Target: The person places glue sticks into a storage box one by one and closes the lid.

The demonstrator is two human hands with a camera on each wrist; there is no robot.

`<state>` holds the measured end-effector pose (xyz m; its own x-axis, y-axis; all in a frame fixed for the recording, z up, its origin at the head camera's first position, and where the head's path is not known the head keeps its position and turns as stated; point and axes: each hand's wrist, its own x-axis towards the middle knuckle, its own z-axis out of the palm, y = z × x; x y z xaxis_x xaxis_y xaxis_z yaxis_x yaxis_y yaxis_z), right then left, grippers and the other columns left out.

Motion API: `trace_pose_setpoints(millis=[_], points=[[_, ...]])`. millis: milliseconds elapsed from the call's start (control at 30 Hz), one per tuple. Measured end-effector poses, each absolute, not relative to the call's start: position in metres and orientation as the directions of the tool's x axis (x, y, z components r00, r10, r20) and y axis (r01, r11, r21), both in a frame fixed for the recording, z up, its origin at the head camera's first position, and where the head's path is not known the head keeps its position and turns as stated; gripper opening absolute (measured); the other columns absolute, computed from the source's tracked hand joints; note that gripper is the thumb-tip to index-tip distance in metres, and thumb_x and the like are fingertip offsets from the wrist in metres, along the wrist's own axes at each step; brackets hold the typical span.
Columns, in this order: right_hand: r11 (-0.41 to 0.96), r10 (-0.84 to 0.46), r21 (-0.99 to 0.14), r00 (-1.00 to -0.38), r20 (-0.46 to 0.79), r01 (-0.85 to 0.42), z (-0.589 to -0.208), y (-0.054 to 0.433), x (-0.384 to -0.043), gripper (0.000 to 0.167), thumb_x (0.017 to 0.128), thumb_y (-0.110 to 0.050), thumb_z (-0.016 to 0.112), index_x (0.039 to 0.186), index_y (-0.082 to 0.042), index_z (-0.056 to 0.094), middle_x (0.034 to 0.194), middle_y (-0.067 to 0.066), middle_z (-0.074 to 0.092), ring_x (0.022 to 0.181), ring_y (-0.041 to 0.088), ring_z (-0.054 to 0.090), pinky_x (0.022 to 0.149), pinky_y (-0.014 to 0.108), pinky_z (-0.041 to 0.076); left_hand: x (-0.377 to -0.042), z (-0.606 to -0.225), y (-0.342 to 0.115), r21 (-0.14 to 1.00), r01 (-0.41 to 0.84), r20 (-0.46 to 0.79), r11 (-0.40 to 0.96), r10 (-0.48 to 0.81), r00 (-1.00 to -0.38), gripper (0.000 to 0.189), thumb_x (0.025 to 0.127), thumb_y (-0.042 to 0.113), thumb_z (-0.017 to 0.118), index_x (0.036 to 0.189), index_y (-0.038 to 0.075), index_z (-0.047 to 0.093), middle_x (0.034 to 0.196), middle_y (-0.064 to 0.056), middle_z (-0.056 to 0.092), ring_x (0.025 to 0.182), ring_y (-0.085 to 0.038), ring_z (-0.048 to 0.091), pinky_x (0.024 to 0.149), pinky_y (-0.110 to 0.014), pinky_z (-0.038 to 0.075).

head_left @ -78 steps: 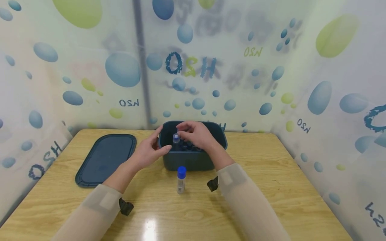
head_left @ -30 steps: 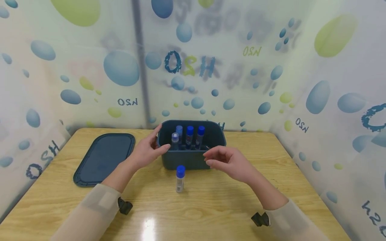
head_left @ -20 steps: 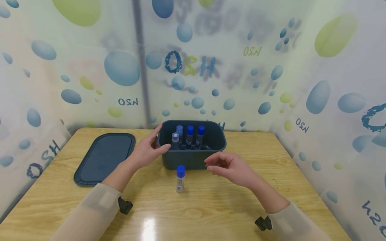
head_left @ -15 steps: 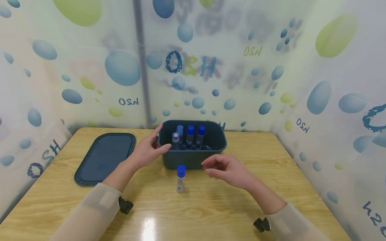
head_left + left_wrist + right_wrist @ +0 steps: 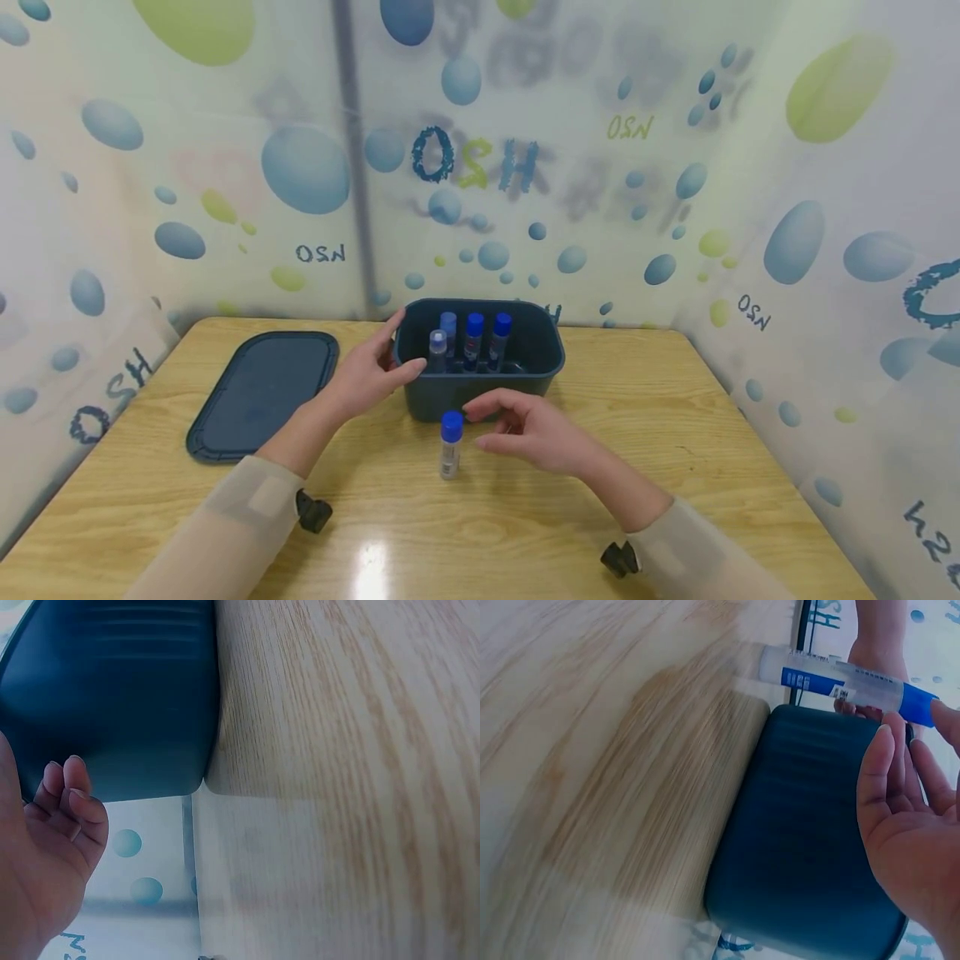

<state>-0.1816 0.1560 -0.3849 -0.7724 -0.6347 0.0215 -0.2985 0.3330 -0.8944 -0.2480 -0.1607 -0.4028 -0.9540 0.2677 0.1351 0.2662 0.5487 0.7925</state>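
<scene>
My R hand (image 5: 525,432), half-open & holding nothing, is just beside the clear plastic blue-capped tube (image 5: 450,457).
Tube's upright, lower centre of frame, prob. stood for easy reach; my L hand (image 5: 366,380), thumb & fingers spread, rests against the dark-blue rectangular plastic bin (image 5: 468,388), mid-frame, prob. steadying it.

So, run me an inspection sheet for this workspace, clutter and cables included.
Surface: wood-grain table, glare toward the front.
Job's things: dark box holding four tubes; fifth tube, blue-capped, upright on the table in front.
Clutter: dark lid, flat, left of the box.
Hands: left hand touches the box's left end; right hand has its fingers beside the fifth tube, contact unclear.
Cables: nothing seen.
Surroundings: patterned backdrop.
</scene>
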Motion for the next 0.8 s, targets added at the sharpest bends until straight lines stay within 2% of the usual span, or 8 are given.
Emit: trace_pose_setpoints(millis=[267,433,633,800], points=[[0.340,-0.633,-0.892,-0.774,0.018,-0.299,-0.384,0.142,-0.185,0.046,0.104,-0.018,0.078,0.148,-0.010,0.066,0.145,0.006,0.069,0.096,0.020,0.068,0.084,0.026,0.059,-0.248,-0.405,-0.160,0.801,0.259,0.131,0.540,0.264,-0.955,0.096,0.104,0.049,0.074,0.179,0.025,0.018,0.085,-0.006,0.052,0.076,-0.023,0.052,0.066,-0.034,0.045],[0.345,-0.636,-0.890,-0.772,0.012,-0.298,-0.382,0.136,-0.185,0.042,0.105,-0.021,0.077,0.146,-0.013,0.068,0.139,0.004,0.072,0.097,0.021,0.069,0.082,0.026,0.059,-0.248,-0.405,-0.160,0.797,0.256,0.130,0.547,0.259,-0.957,0.096,0.104,0.050,0.074,0.178,0.026,0.018,0.086,-0.006,0.052,0.077,-0.024,0.053,0.066,-0.034,0.045],[0.346,-0.639,-0.892,-0.769,0.003,-0.291,-0.384,0.132,-0.186,0.035,0.105,-0.022,0.077,0.140,-0.018,0.072,0.125,0.008,0.075,0.090,0.020,0.065,0.077,0.026,0.056,-0.248,-0.405,-0.161,0.790,0.266,0.138,0.552,0.263,-0.955,0.096,0.105,0.050,0.073,0.178,0.025,0.018,0.084,-0.006,0.051,0.075,-0.023,0.051,0.065,-0.034,0.044],[0.344,-0.640,-0.895,-0.769,-0.001,-0.284,-0.386,0.131,-0.188,0.033,0.105,-0.020,0.077,0.138,-0.019,0.074,0.123,0.006,0.076,0.089,0.017,0.065,0.078,0.026,0.056,-0.247,-0.404,-0.161,0.793,0.265,0.139,0.549,0.261,-0.955,0.095,0.105,0.048,0.074,0.178,0.026,0.018,0.084,-0.006,0.051,0.074,-0.024,0.051,0.064,-0.034,0.044]])
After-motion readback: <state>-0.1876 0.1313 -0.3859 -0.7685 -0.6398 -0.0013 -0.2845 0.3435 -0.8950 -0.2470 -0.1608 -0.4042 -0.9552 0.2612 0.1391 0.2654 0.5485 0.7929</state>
